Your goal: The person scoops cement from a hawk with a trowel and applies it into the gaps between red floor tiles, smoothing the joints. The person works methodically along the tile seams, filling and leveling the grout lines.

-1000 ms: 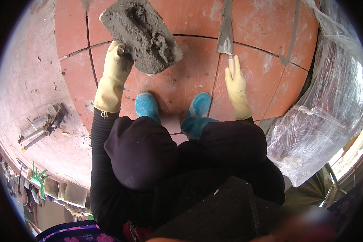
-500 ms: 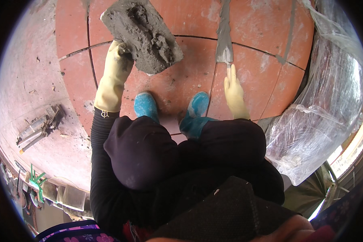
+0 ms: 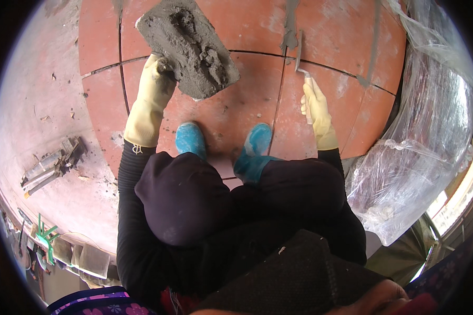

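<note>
right hand (image 3: 316,107) turned edge-on, trowel (image 3: 300,52) now narrow, mortar board (image 3: 189,47) unmoved

Two gloved hands, left hand (image 3: 153,89) and right hand (image 3: 316,107); one mortar board (image 3: 186,47); one narrow trowel (image 3: 299,55); two blue boots (image 3: 190,139); one plastic sheet (image 3: 420,142).

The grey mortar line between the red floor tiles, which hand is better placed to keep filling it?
Probably the right hand: it grips the narrow metal pointing trowel on the joint. The left hand holds the mortar-loaded board.
</note>
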`<state>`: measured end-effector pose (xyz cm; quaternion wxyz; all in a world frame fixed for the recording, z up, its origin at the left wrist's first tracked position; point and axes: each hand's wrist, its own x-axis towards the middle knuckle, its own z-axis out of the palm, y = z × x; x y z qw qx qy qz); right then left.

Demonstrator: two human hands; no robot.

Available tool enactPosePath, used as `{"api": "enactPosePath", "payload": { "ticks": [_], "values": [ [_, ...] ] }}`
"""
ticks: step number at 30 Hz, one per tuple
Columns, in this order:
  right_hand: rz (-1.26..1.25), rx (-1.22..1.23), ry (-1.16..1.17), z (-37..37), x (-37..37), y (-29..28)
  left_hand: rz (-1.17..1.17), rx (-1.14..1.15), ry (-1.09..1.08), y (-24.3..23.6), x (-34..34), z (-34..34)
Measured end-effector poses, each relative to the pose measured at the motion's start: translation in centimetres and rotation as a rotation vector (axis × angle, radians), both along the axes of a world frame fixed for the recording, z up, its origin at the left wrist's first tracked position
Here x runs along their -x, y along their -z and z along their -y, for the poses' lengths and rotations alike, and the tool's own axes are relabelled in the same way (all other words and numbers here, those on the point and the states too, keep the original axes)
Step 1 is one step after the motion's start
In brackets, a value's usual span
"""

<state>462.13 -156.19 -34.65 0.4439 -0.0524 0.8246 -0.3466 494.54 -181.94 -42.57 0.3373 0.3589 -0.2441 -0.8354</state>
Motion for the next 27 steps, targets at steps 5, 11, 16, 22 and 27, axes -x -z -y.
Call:
{"api": "enactPosePath", "payload": {
  "ticks": [5, 11, 16, 22, 27],
  "values": [
    [0.026, -0.073, -0.103, 0.0, -1.6, -1.0, 0.5, 0.68, 0.238, -0.3, -1.9, -0.1],
    [0.055, 0.056, -0.064, 0.6, -3.0, -1.1, 0.193, 0.482, 0.12, 0.6, -1.6, -0.2],
    [0.109, 0.008, -0.083, 1.1, -3.2, -0.3, 0.702, 1.162, 0.327, -0.1, -1.6, 0.4],
    [0.151, 0.029, 0.005, 0.0, -0.7, -0.7, 0.047, 0.174, 0.096, 2.9, -1.3, -0.4],
    [0.092, 0.102, -0.023, 0.6, -0.2, -0.7, 0.08, 0.176, 0.099, 3.1, -1.4, -0.5]
  ]
}}
